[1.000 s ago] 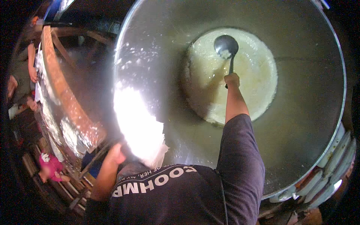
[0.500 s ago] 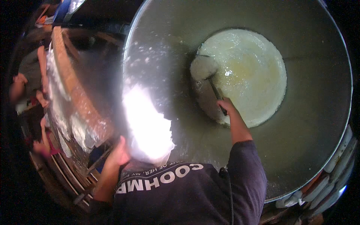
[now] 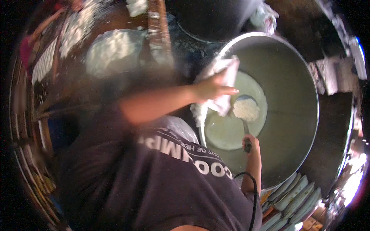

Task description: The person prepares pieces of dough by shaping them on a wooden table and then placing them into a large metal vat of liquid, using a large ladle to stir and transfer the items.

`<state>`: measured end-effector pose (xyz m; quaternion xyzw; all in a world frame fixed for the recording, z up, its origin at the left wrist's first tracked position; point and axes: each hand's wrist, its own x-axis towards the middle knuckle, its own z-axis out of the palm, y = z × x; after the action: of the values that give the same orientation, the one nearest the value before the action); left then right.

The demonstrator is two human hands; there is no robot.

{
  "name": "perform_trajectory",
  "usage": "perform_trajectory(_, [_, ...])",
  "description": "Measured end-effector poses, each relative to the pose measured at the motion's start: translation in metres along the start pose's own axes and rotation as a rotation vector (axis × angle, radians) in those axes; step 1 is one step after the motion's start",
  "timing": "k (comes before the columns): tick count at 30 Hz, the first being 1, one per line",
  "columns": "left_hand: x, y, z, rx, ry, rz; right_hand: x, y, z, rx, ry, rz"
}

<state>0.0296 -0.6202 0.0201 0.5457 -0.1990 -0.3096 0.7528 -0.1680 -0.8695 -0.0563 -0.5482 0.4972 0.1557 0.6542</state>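
Observation:
My right hand (image 3: 251,143) is closed around the dark handle of a round ladle (image 3: 245,97), heaped with a white, grainy mass (image 3: 246,110). The ladle is inside a large metal pot (image 3: 291,115), over pale, whitish liquid (image 3: 225,134) in its bottom. My left hand (image 3: 216,87) reaches across to the pot's left rim, fingers spread against a white cloth (image 3: 231,73). The cloth drapes over that rim, partly hidden behind the hand. Whether any fold is pinched does not show.
A second large dark vessel (image 3: 216,17) stands beyond the pot. At the far left, a wooden beam (image 3: 158,34) runs beside a surface with white lumps (image 3: 111,48). Another person's arm (image 3: 48,23) shows there. Stacked grey slabs (image 3: 295,196) lie at the near right.
The view has swung, so the pot appears smaller and farther right. My left hand has moved from beside the pot to the cloth. The loaded ladle is now beside that cloth.

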Motion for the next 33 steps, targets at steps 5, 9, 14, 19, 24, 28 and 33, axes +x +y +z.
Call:
perform_trajectory(5, [-0.030, 0.089, -0.040, -0.302, -0.094, 0.302, -0.088, -0.052, 0.036, -0.264, 0.028, -0.320])
perform_trajectory(9, [-0.111, 0.133, -0.140, -0.244, 0.064, 0.273, -0.186, -0.094, 0.106, -0.194, 0.033, -0.417])
perform_trajectory(14, [-0.236, 0.153, -0.276, -0.142, 0.301, 0.133, -0.249, -0.140, 0.198, 0.119, -0.620, -0.318])
perform_trajectory(19, [-0.318, 0.102, -0.476, -0.069, 0.420, -0.091, -0.265, -0.151, 0.321, 0.289, -0.933, 0.001])
perform_trajectory(24, [-0.307, 0.106, -0.507, -0.028, 0.287, -0.164, -0.267, -0.151, 0.401, -0.100, -0.894, -0.046])
perform_trajectory(28, [-0.301, 0.117, -0.494, -0.116, 0.314, -0.208, -0.275, -0.129, 0.429, -0.492, -0.688, -0.470])
perform_trajectory(33, [-0.294, 0.130, -0.490, 0.296, 0.523, -0.290, -0.233, -0.114, 0.415, -0.532, -0.573, -0.837])
